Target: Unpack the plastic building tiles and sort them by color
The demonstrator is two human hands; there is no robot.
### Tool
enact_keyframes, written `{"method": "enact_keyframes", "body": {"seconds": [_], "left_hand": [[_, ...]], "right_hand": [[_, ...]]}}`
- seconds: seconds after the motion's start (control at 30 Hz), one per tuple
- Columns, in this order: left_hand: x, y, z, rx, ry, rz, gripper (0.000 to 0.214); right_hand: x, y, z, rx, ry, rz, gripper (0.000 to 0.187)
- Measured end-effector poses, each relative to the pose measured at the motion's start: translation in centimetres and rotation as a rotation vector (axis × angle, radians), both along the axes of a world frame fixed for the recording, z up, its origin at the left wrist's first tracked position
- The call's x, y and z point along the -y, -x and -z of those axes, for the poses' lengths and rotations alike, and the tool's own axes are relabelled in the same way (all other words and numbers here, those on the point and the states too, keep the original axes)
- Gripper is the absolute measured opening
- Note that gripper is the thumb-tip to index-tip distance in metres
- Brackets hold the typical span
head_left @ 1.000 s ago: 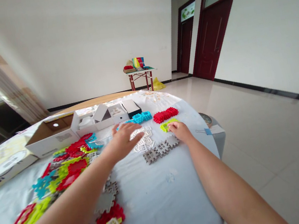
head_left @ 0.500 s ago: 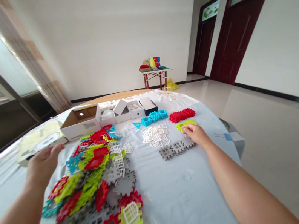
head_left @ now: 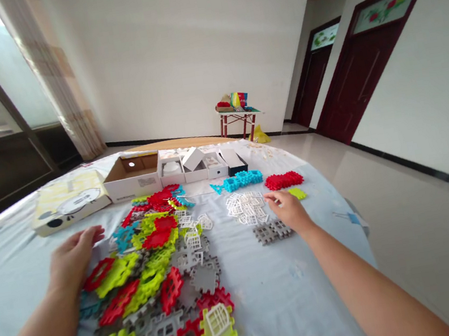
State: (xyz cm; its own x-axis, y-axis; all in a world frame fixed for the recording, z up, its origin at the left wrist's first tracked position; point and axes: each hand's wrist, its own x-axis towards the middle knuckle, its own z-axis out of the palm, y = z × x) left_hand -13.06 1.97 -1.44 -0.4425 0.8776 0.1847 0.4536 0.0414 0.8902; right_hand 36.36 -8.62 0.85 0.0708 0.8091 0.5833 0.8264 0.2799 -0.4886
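Observation:
My left hand [head_left: 71, 258] hovers at the left edge of a mixed pile of notched plastic building panels, fingers loosely bent and nothing seen in them. A red panel [head_left: 99, 274] and a blue panel [head_left: 126, 237] lie closest to it. On the right, my right hand [head_left: 289, 210] is empty with its fingertips slightly apart. It is between a group of white window pieces [head_left: 245, 208] and a green panel [head_left: 298, 193], partly covering the row of grey panels [head_left: 266, 234]. Behind it are a red row of panels [head_left: 284, 180] and a blue row [head_left: 241, 180].
Along the table's far side stand an open cardboard box [head_left: 135, 184], a yellow box lid [head_left: 70, 202] with a panda print, and several small white boxes [head_left: 172, 172]. A light blue cloth [head_left: 273, 303] covers the round table. A small side table [head_left: 236, 113] stands by the wall.
My right hand has let go of the green panel and drawn back left from it. My left hand has come lower, nearer the pile. The view has shifted slightly.

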Motion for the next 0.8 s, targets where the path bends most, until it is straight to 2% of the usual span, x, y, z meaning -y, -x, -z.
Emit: {"method": "enact_keyframes", "body": {"seconds": [0.17, 0.27, 0.37, 0.47, 0.57, 0.8], "left_hand": [[0.4, -0.1, -0.2, 0.046, 0.064, 0.026, 0.044], [0.9, -0.4, -0.5, 0.036, 0.102, 0.039, 0.042], [1.3, -0.8, -0.9, 0.033, 0.120, 0.045, 0.043], [1.5, -1.0, -1.1, 0.032, 0.118, 0.048, 0.042], [1.4, -0.9, -1.1, 0.034, 0.114, 0.056, 0.042], [1.1, -1.0, -0.6, 0.133, 0.099, 0.060, 0.046]], "right_hand": [[-1.7, 8.3, -1.5, 0.159, 0.127, -0.329, 0.020], [-3.2, 12.3, -1.0, 0.250, 0.202, -0.391, 0.027], [-4.3, 14.5, -0.1, 0.307, 0.277, -0.375, 0.036], [-4.7, 15.0, 0.3, 0.326, 0.310, -0.353, 0.033], [-4.8, 13.8, -0.1, 0.286, 0.280, -0.307, 0.032], [-5.2, 8.7, -1.2, 0.176, 0.077, 0.042, 0.033]]}}
